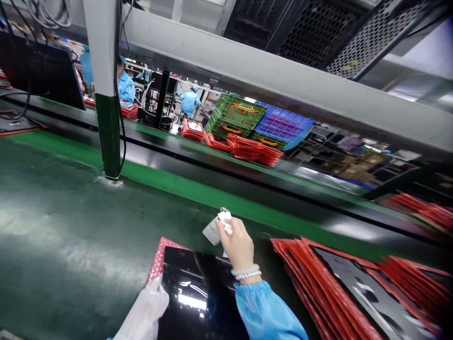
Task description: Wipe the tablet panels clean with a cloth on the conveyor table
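My right hand (238, 245), with a bead bracelet and a blue sleeve, is closed on a small white tag or sticker piece (215, 227) just beyond the far edge of a glossy black panel (198, 293). The panel lies on a red dotted bag (159, 259) on the green bench. My left hand (150, 309), in a white glove, rests on the panel's near left edge; its fingers look pressed against the panel and bag.
A fanned stack of red bags with black panels (361, 288) lies to the right. A grey-green post (106, 94) stands at the far left. Across the conveyor are green and blue crates (255, 118), red bag piles (253, 148) and persons in blue coats (189, 101).
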Motion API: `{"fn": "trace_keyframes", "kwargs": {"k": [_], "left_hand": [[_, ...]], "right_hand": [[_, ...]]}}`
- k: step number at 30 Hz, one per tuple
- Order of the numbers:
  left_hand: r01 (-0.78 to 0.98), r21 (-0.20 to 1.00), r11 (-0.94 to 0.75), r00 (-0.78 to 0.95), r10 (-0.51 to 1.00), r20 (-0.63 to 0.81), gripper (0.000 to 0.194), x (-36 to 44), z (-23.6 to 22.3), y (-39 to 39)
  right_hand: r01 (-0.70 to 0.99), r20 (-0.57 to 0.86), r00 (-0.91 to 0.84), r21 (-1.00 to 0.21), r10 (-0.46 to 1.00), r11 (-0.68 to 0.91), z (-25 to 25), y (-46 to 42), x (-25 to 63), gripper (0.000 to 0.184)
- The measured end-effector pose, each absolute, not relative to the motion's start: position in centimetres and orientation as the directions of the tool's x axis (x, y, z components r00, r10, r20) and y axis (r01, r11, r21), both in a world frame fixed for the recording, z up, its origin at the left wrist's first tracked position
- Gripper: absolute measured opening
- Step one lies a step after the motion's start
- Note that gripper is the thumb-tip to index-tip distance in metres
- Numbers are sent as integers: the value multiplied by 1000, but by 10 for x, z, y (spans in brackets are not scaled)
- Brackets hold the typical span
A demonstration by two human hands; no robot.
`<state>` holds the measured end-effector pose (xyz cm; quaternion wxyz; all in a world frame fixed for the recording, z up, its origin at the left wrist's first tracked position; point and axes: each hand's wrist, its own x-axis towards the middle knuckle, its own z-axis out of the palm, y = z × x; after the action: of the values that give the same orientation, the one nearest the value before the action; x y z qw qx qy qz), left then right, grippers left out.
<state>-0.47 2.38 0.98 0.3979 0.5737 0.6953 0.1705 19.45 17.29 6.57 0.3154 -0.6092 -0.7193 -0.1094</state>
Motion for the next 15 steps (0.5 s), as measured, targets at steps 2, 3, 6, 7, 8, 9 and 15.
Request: {"fn": "trace_keyframes", "kwargs": {"k": [2, 3, 6, 7, 8, 9, 15], "left_hand": [[653, 694, 304, -33, 927, -375, 51, -4, 8, 25], [652, 693, 308, -39, 926, -374, 51, -4, 6, 25], [656, 682, 322, -68, 926, -371, 49, -4, 0, 26], [658, 681, 321, -70, 927, -369, 49, -4, -2, 26], [662, 681, 312, -70, 931, -358, 49, -4, -2, 27], [666, 683, 299, -61, 935, -350, 49, -4, -3, 27], [700, 670, 247, -66, 957, -284, 49, 0, -4, 25]], "right_hand": [[943, 593, -73, -221, 802, 249, 67, 173, 195, 38], [942, 598, -78, -218, 797, 256, 68, 173, 195, 38], [943, 608, -75, -215, 791, 254, 68, 173, 196, 38], [945, 605, -71, -213, 793, 248, 68, 173, 196, 38], [947, 602, -69, -211, 796, 241, 67, 173, 195, 38], [949, 598, -67, -209, 798, 237, 67, 173, 195, 38], [938, 592, -71, -233, 803, 255, 67, 173, 195, 38]]}}
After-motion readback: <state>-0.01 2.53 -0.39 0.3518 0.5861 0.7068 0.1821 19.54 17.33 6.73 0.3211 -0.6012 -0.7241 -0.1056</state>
